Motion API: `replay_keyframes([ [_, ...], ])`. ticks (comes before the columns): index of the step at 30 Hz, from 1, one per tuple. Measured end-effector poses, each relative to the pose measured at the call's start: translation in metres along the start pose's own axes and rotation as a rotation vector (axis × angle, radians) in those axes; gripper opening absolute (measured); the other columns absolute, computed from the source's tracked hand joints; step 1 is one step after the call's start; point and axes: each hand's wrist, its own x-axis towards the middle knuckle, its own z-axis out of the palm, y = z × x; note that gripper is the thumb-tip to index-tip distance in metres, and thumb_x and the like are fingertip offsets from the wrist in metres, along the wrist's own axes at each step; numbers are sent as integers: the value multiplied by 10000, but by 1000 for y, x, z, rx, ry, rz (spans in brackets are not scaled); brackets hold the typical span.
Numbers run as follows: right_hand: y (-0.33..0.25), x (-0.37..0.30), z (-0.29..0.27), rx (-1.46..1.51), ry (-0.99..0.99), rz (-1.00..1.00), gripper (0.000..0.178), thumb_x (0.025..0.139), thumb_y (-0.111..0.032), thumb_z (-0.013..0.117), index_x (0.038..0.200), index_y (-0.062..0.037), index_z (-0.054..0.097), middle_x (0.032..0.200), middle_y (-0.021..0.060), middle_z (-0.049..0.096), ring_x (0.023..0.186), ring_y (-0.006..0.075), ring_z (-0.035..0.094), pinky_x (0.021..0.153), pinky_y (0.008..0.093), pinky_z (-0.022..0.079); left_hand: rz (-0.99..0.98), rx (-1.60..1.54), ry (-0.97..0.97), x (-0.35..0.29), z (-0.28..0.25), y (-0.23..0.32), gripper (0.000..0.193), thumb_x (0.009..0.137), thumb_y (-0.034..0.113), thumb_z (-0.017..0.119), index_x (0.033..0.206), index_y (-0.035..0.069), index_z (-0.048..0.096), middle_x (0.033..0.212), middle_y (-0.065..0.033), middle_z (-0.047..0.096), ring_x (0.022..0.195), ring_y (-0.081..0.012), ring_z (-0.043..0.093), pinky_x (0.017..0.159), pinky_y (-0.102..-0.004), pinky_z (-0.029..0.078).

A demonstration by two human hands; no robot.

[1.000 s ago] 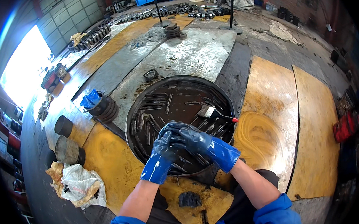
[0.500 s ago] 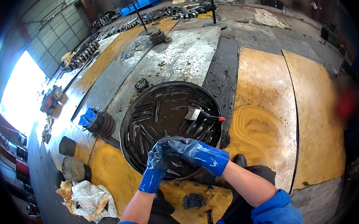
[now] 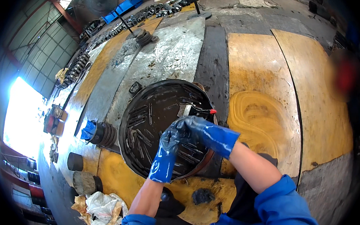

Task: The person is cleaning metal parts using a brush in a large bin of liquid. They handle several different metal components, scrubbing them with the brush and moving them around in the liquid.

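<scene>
A wide round tub of dark oily liquid stands in front of me, with several long, thin dark pieces lying in it. Both my hands wear blue gloves with dark, wet fingers and meet over the near half of the tub. My left hand is closed, its fingers curled against the other glove. My right hand is closed too and overlaps the left from above. Whatever may be between them is hidden. Just beyond the right hand lies a paintbrush with a red-tipped handle, over the tub's right side.
Left of the tub stand a dark ribbed container with blue material on top and a short grey cylinder. A crumpled white sack lies nearer. A dark lump sits on the yellow-stained floor between my legs. Beyond the tub is a dark ring-shaped part.
The view has tilted and shifted, so the tub sits slightly further left. My joined hands have moved a little rightward and away from me over the tub, staying closed together.
</scene>
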Motion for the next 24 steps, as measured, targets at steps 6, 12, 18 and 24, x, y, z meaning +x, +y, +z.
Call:
replay_keyframes([
  [6, -29, 13, -2, 244, 31, 182, 386, 1046, -325, 612, 1320, -53, 617, 1291, 133, 661, 1200, 246, 644, 1042, 406, 540, -165, -423, -127, 40, -8, -6, 485, 1024, 270, 670, 1418, 14, 551, 1258, -111, 687, 1079, -220, 686, 948, -338, 573],
  [12, -68, 18, -75, -29, 329, -284, 384, 1052, -267, 590, 1349, -24, 602, 1349, 151, 647, 1253, 267, 628, 1082, 432, 520, 59, -300, -133, 124, -3, -43, 587, 1008, 304, 686, 1467, 2, 483, 1368, -164, 627, 1212, -248, 643, 1023, -363, 545],
  [18, -106, -23, -96, -175, 657, -408, 384, 1023, -240, 639, 1327, -6, 616, 1307, 154, 671, 1222, 256, 643, 1064, 419, 527, 356, 1238, -260, 151, 35, -74, 594, 787, 335, 809, 1323, 132, 650, 1342, -144, 658, 1272, -351, 602, 1104, -464, 465],
  [24, -118, -7, -91, -381, 678, -387, 387, 994, -212, 688, 1305, 12, 631, 1265, 157, 694, 1191, 246, 658, 1046, 406, 533, 367, 1351, -310, 173, 31, -96, 383, 768, 238, 771, 1139, 154, 727, 1202, -87, 710, 1170, -326, 636, 1050, -478, 481],
])
